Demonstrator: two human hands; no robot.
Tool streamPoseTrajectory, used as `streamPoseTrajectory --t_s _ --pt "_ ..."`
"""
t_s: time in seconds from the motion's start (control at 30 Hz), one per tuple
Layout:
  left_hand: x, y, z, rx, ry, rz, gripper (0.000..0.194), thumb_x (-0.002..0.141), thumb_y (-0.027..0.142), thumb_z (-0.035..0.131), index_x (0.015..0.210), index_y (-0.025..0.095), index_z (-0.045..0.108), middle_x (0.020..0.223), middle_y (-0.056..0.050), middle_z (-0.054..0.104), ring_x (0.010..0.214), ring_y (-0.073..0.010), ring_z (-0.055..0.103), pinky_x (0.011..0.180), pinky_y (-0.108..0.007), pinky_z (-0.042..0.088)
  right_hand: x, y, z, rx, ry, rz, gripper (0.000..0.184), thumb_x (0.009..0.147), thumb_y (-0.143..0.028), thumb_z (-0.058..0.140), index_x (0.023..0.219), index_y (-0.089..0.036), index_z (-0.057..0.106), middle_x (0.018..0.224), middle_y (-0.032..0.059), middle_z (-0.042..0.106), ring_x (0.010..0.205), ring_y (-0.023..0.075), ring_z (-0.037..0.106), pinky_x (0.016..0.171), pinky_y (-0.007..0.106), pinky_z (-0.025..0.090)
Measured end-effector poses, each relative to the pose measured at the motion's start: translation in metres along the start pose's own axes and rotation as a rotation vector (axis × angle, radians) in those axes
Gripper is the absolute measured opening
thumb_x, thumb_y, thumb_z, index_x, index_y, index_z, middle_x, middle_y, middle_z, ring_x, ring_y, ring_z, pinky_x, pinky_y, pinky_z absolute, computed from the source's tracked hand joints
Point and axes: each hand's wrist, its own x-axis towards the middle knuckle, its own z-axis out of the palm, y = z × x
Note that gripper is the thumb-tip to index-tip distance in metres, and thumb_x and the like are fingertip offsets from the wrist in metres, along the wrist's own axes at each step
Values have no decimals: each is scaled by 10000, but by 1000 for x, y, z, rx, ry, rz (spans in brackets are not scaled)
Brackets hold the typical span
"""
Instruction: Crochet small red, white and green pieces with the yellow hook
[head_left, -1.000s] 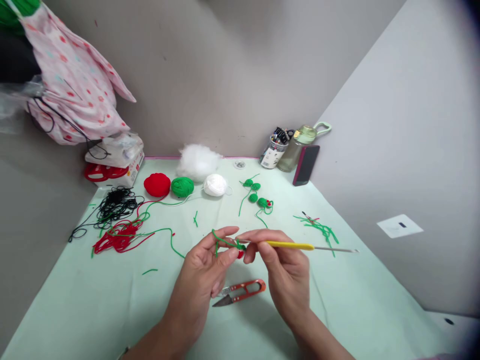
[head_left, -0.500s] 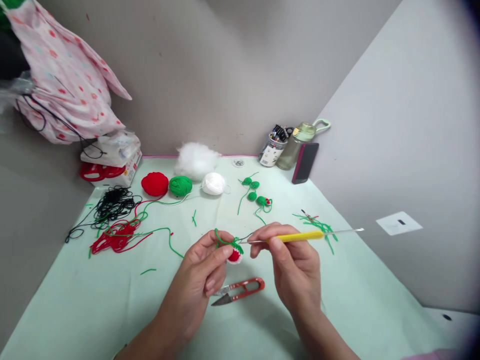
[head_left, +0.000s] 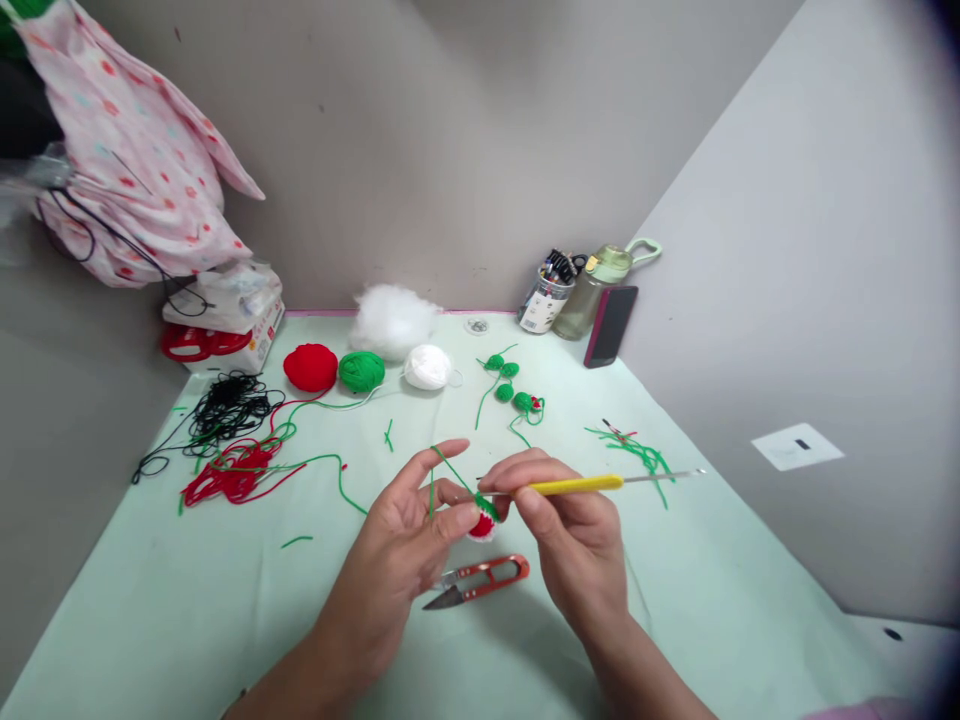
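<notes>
My left hand (head_left: 409, 530) pinches a small crochet piece (head_left: 484, 520) in green, red and white between thumb and finger. Green yarn (head_left: 452, 463) runs over its raised index finger down to the piece. My right hand (head_left: 574, 530) grips a yellow-handled crochet hook (head_left: 577, 486), its left tip at the green edge of the piece. The hook's other metal end points right. Below the hands lie orange-handled thread snips (head_left: 484, 580) on the pale green table covering (head_left: 300, 620).
Red (head_left: 310, 368), green (head_left: 361, 371) and white yarn balls (head_left: 427, 367) stand behind, near white stuffing (head_left: 395, 320). Tangled black yarn (head_left: 232, 405) and red yarn (head_left: 232, 475) lie left. Small green crochet pieces (head_left: 505, 393), yarn scraps (head_left: 637, 450), a phone (head_left: 611, 327) and a bottle (head_left: 585, 300) are right.
My left index finger has lifted, stretching the green yarn upward. The hook and my right hand have shifted left, and the crochet piece has moved slightly right and down.
</notes>
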Motion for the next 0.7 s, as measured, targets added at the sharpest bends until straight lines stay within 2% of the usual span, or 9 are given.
streamPoseTrajectory --t_s 0.1,0.2,0.33,0.47,0.6,0.7 --pt "0 2 -2 38 -2 14 690 822 317 867 1439 266 563 834 56 588 448 3 245 422 -196 168 1 -1 1 -29 -29 -17 156 1013 -260 646 983 -250 798 916 52 764 896 207 703 796 352 579" --pt "3 1 -4 38 -14 40 723 844 318 846 1485 265 515 904 34 623 419 17 293 416 -195 213 0 2 2 -23 10 2 151 1011 -273 655 971 -255 800 885 39 759 842 189 694 756 327 561" --pt "4 -2 -3 15 -12 54 695 872 295 811 1492 238 504 872 25 649 405 -2 373 428 -202 302 0 8 1 140 56 122 151 1009 -325 666 966 -255 792 891 23 759 792 161 700 739 298 571" --pt "2 -1 -1 -6 17 54 676 878 266 794 1487 216 504 827 36 648 425 -22 407 456 -207 363 3 9 1 256 67 176 163 1024 -341 646 966 -251 770 904 9 783 770 132 710 744 262 583" --pt "-2 0 0 9 41 59 594 893 254 775 1443 234 552 846 50 630 447 -28 442 488 -212 411 2 5 -1 221 34 148 175 1046 -329 606 981 -246 746 904 12 786 778 141 720 758 280 591" --pt "-2 0 -1 26 71 106 549 889 254 779 1403 253 589 880 55 616 492 -41 499 524 -216 457 -2 1 -4 79 9 63 191 1068 -280 556 1021 -259 740 945 16 781 797 152 731 777 310 599"
